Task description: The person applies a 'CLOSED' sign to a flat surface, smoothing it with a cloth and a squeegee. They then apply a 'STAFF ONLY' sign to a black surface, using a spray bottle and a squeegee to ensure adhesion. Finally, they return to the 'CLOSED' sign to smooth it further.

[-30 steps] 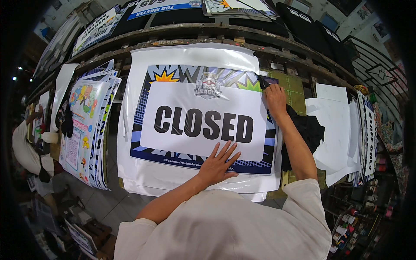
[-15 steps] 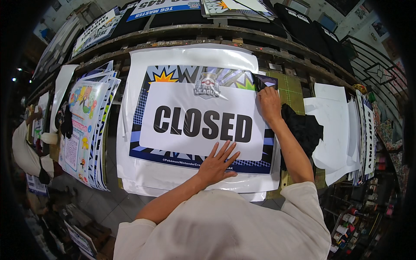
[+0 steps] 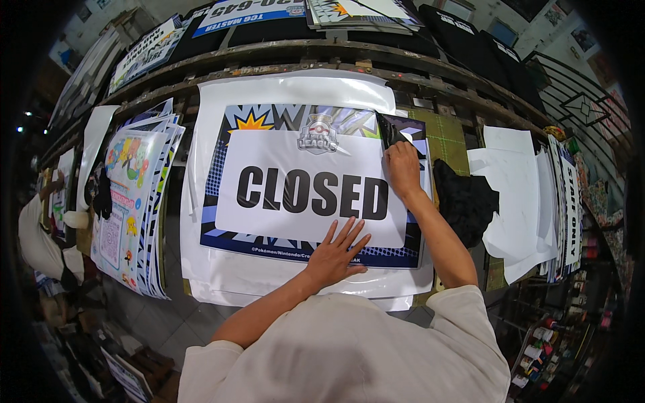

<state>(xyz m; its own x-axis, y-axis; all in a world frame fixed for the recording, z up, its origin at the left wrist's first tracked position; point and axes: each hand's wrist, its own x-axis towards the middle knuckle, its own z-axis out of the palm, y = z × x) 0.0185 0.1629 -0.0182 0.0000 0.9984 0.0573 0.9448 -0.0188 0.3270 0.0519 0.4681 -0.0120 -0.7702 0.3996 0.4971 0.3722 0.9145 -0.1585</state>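
You're bracing the sign [image 3: 289, 226] just inside the near edge of the tabletop [image 3: 449, 151] with your left hand [image 3: 338, 258], fingers outspread, while your right hand [image 3: 405, 169] is pinching its glossy film's [image 3: 388, 129] folded far-right corner (likely light, limp, slippery, best held there).

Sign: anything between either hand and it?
Nothing visible blocks either hand. The left hand rests low on the sign; the right hand grips a dark flap turned back near its upper right corner. The black cloth lies beside it.
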